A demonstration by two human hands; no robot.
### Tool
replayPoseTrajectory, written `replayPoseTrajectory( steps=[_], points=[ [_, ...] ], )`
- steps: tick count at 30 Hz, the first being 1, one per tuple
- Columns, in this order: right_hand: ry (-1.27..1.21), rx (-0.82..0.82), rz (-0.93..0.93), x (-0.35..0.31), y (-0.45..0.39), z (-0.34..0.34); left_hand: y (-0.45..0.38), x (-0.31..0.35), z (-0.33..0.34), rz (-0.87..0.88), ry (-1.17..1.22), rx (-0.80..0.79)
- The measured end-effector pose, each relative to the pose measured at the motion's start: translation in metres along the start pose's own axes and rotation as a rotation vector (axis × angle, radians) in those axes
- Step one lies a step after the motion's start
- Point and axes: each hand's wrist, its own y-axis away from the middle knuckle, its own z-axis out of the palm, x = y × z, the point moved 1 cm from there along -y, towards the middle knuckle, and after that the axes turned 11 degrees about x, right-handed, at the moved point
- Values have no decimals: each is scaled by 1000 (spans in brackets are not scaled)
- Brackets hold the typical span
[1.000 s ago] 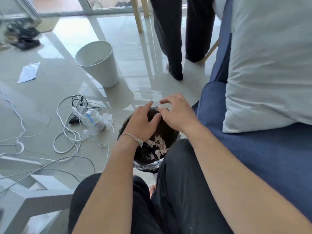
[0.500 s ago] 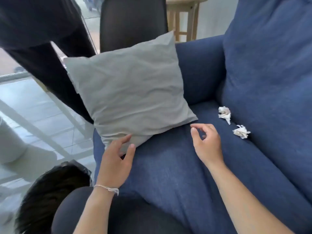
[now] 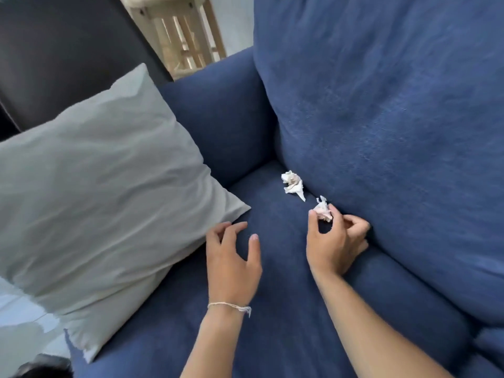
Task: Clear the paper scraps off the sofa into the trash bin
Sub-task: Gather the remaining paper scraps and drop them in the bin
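Two crumpled white paper scraps lie on the blue sofa seat [image 3: 286, 268] where it meets the back cushion. My right hand [image 3: 334, 241] pinches the nearer scrap [image 3: 323, 210] between thumb and forefinger. The farther scrap [image 3: 293, 184] lies free just beyond it. My left hand [image 3: 231, 257] hovers over the seat with fingers spread and nothing in it, its fingertips beside the corner of the grey pillow. The black-lined trash bin [image 3: 41, 368] shows only as a dark edge at the bottom left corner.
A large grey pillow [image 3: 103, 192] leans on the sofa's left side against the armrest [image 3: 218, 115]. Behind it stand a dark chair back [image 3: 62, 55] and a wooden stool [image 3: 180, 31]. The tall blue back cushion [image 3: 395, 132] fills the right.
My view swung from the bin on the floor to the sofa. My right hand reached forward and closed on the nearer scrap; my left hand moved right, off the pillow's edge.
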Motion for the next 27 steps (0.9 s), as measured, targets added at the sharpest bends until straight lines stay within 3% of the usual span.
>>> replayPoseTrajectory(
  steps=[7,13,21,27],
  points=[
    [75,67,-100,18,9,22,-57,14,77,153,24,-222],
    [136,75,-182,27,14,31,-99,8,138,252,-135,-364],
    [206,79,-274,37,18,41,-104,-21,167,330,-169,-226],
    [217,81,-305,38,18,42,-96,-28,153,51,75,-104]
  ],
)
